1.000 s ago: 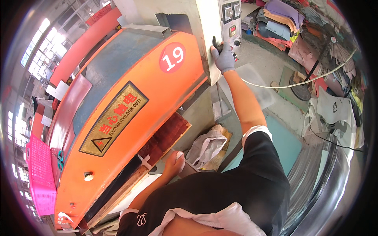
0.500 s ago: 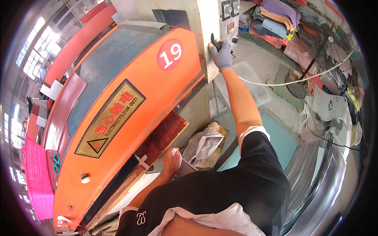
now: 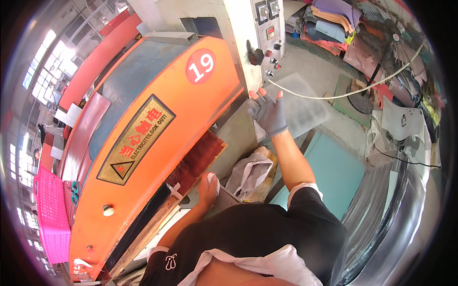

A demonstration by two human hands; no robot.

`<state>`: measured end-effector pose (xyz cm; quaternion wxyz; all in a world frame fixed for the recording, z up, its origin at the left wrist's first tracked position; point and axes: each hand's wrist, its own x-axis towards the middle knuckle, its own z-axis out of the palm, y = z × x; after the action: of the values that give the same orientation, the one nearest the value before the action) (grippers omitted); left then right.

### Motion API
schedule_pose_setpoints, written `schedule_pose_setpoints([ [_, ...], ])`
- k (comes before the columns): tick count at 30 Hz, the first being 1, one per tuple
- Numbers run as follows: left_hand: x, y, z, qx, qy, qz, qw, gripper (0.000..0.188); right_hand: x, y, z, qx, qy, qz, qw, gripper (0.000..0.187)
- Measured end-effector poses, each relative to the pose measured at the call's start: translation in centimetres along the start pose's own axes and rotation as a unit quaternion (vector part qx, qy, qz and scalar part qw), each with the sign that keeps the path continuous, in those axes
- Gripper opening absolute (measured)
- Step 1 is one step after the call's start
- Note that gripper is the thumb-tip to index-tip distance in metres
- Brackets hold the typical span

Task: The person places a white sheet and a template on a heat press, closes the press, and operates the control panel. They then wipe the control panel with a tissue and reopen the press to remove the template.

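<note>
My right hand, in a grey glove with bare fingertips, is held in the air below a control panel. Its fingers are spread and nothing is in them. Above it, a black switch handle sticks out of the machine's pale side, with several knobs and a small red display beside it. My left hand is low in front of my body, near the reddish-brown board under the machine. Its fingers look curled, with something white at their edge that I cannot make out.
The large orange machine with a warning plate fills the left. A pink basket and teal-handled scissors are at its far side. A pale cable stretches across the right, near a fan and stacked coloured sheets. A whitish sack lies below.
My right hand has come off the black switch handle and moved down toward me, its fingers spreading. The left hand stays nearly where it was. The view has shifted slightly.
</note>
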<state>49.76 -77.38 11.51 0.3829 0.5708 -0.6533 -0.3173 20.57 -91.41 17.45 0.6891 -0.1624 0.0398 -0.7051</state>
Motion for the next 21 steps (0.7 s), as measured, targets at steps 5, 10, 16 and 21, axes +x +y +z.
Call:
schedule_pose_setpoints([
  [5,-0.2,0.2,-0.6,-0.026,-0.024,-0.030,0.999,0.022,-1.7,-1.0,2.5,-0.062,-0.053,-0.031,0.996,0.067],
  [10,-1.3,2.8,-4.3,-0.147,0.004,-0.046,0.988,0.017,6.7,-4.4,1.4,-0.612,0.110,-0.256,0.740,0.069],
  [16,-3.3,4.5,-7.1,-0.178,0.050,-0.011,0.983,0.018,14.1,-7.1,0.8,-0.825,0.056,-0.251,0.502,0.068],
  [21,-4.7,2.4,-4.3,-0.096,0.005,-0.008,0.995,0.018,16.3,-5.1,0.4,-0.765,0.110,-0.300,0.560,0.049],
])
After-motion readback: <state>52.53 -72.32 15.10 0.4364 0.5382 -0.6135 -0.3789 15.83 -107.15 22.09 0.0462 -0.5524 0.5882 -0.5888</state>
